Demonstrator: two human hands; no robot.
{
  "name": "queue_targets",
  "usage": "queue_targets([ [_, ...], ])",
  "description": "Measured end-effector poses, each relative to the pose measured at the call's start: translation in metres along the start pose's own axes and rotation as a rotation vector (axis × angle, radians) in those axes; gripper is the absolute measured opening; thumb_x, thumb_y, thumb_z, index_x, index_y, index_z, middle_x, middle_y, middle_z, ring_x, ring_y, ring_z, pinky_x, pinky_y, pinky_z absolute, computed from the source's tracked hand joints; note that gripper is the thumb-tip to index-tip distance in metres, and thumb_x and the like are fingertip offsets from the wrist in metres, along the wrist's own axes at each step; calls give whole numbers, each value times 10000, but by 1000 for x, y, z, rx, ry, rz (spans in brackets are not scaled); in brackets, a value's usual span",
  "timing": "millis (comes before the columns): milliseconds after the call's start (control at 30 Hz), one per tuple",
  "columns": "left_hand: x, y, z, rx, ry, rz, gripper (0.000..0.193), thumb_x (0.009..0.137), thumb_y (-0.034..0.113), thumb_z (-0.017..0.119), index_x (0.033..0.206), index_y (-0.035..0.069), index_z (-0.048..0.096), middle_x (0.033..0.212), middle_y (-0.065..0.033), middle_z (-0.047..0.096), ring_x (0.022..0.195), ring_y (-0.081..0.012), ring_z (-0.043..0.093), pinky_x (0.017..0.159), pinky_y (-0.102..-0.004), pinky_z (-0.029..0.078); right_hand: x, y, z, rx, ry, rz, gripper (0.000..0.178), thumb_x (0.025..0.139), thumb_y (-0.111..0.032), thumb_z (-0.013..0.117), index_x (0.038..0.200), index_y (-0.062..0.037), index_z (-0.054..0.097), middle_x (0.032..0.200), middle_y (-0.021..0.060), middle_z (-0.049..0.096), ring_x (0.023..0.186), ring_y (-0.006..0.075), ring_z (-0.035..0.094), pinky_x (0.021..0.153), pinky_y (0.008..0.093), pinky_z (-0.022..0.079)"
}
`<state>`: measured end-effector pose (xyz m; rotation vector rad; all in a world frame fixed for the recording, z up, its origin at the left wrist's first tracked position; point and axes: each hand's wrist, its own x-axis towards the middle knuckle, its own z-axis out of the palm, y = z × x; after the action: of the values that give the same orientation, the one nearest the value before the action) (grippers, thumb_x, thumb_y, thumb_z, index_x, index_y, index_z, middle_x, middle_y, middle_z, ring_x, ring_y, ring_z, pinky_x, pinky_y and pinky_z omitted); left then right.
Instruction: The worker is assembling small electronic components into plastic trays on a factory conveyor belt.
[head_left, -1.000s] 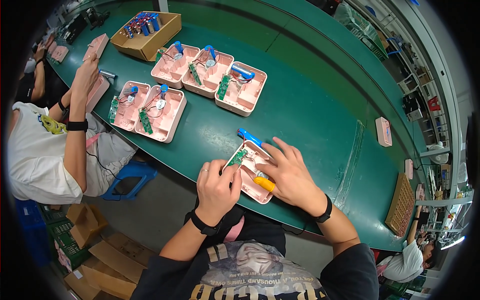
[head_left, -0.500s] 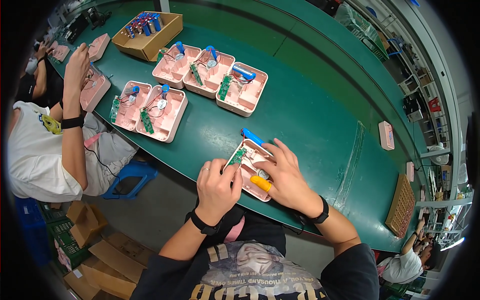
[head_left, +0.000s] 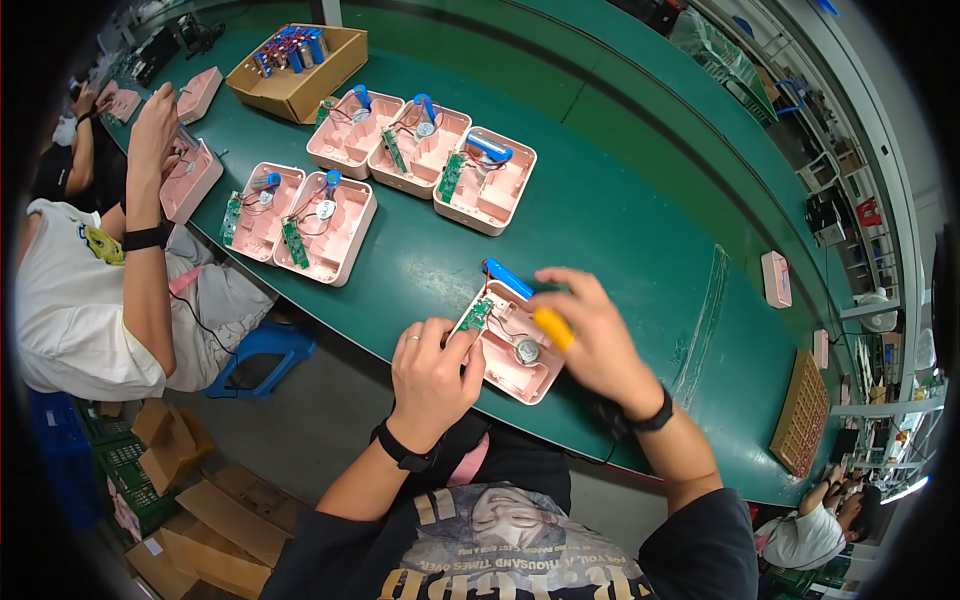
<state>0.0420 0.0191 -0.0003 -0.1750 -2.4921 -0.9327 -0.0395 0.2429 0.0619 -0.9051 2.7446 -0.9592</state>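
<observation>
A pink plastic shell (head_left: 515, 368) lies on the green table (head_left: 620, 230) in front of me, with a small round part inside it and red wires. My left hand (head_left: 432, 378) pinches a small green circuit board (head_left: 474, 315) at the shell's left edge. My right hand (head_left: 592, 335) is closed around a yellow-handled tool (head_left: 552, 328) held over the shell. A blue cylindrical cell (head_left: 506, 277) rests just beyond the shell's far edge, near my right fingers.
Several more pink shells (head_left: 318, 222) with green boards and blue cells sit further along the table. A cardboard box (head_left: 296, 68) of blue cells stands at the far left. A person in a white shirt (head_left: 70, 300) works at my left, hand raised. Small pink lids (head_left: 776, 278) lie at right.
My right hand has lifted a little and shifted right with the yellow tool. The person at my left has raised an arm higher over a pink shell.
</observation>
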Motion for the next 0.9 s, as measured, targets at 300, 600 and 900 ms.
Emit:
queue_targets([
  [300,0,0,-6,1,-54,33,74,879,108,772,918,46,764,918,-96,623,818,-304,641,760,-437,519,86,22,6,-289,-329,-13,264,897,-132,769,1140,-29,779,1088,183,750,985,384,723,884,458,574],
  [600,-5,1,-11,3,-22,-23,69,865,105,783,891,42,769,894,-88,612,822,-294,642,761,-434,507,13,-22,-14,-99,-118,-35,292,840,-65,795,1123,3,777,992,158,719,927,353,709,839,446,578],
  [900,-5,1,-8,8,-20,-10,78,859,118,780,893,59,743,875,-86,596,800,-295,633,768,-429,512,4,-27,4,-344,-121,-90,370,783,-36,803,1152,-41,793,996,105,671,956,300,653,876,410,528],
])
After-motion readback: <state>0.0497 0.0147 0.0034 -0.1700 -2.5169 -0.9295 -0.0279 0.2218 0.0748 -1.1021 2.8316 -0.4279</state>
